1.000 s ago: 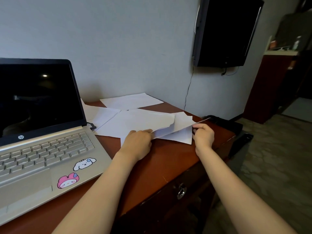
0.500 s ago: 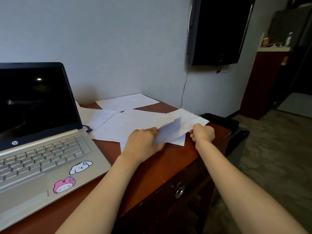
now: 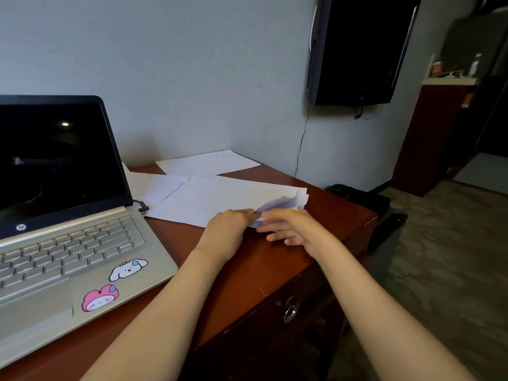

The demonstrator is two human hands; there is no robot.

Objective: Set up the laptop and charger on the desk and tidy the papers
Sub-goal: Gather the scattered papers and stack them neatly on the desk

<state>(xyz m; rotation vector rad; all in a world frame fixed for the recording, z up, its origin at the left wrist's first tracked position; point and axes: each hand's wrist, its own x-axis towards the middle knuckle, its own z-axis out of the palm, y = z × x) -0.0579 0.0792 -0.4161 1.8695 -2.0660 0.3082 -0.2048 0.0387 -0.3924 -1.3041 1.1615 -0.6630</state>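
On desk, left hand pinching papers

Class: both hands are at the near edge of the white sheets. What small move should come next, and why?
Probably square the gathered sheets with the right hand, its fingers straight at their edge, while the left hand pinches them: their right ends lie ruffled and uneven. The far sheet by the wall and the left sheet beside the laptop lie apart, for later.
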